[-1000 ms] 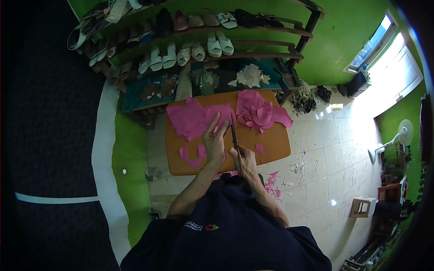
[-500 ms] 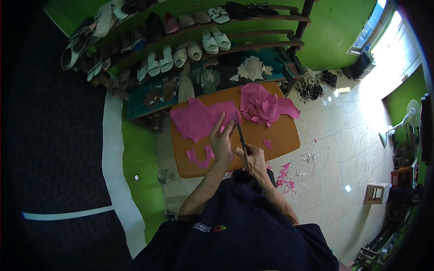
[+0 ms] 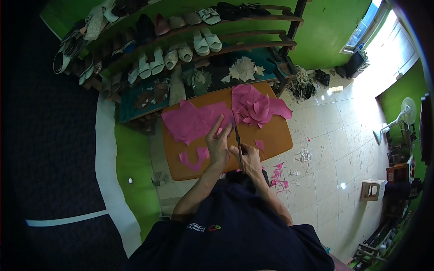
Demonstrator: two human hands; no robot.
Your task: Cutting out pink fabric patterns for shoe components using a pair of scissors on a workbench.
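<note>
My right hand (image 3: 250,159) grips a pair of long dark scissors (image 3: 238,139), its blades pointing away from me beside a piece of pink sheet material (image 3: 229,119). With fingers and thumb, my left hand (image 3: 218,143) pinches that piece just left of the blades. Whether the blades are cutting into it at this instant is too small to tell. Larger pink sheets (image 3: 183,121) lie under and beyond the left hand. To the right, a heap of cut pink pieces (image 3: 254,107) is piled up. A curved pink offcut (image 3: 194,161) rests near the table's front left.
The orange-brown table (image 3: 275,135) stands before me. Behind it, a wooden rack (image 3: 244,45) carries rows of sandals and shoes, with pale cut pieces (image 3: 244,70) on its low shelf. Pink scraps (image 3: 279,177) litter the tiled floor at right. A white fan (image 3: 407,108) stands far right.
The whole view has shifted slightly, so the table and rack appear farther left. Both hands keep their holds and have barely moved relative to the table.
</note>
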